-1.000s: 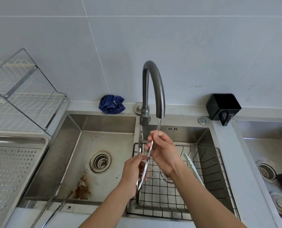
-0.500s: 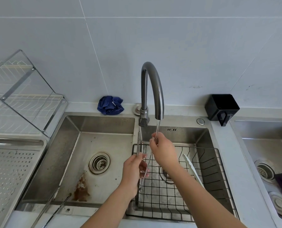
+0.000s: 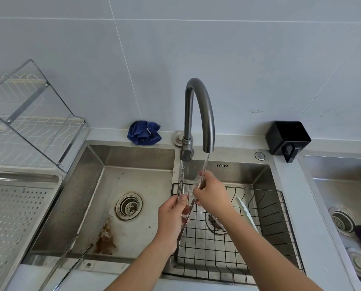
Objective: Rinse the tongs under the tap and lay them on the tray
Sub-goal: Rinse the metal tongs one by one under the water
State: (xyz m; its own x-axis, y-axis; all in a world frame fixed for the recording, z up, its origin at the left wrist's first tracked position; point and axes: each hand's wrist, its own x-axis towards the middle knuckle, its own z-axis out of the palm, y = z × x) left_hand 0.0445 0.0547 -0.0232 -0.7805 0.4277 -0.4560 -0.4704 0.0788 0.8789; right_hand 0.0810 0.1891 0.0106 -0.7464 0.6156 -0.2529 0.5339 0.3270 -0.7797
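Note:
Metal tongs (image 3: 181,181) stand nearly upright over the divider between two sink basins, tips up. My left hand (image 3: 171,215) grips their lower part. My right hand (image 3: 212,192) pinches the right arm of the tongs near its top, right under the running water from the curved grey tap (image 3: 198,114). The perforated steel tray (image 3: 13,223) lies on the counter at the far left, apart from both hands.
A black wire basket (image 3: 270,227) with a white utensil (image 3: 245,213) sits in the right basin. The left basin (image 3: 112,181) has a drain and a brown stain. Another pair of tongs (image 3: 70,259) leans on its front rim. A dish rack, blue cloth and black holder line the back.
My right hand has slid a little up the tongs toward the spout, and my left hand has shifted slightly with it. The water keeps running.

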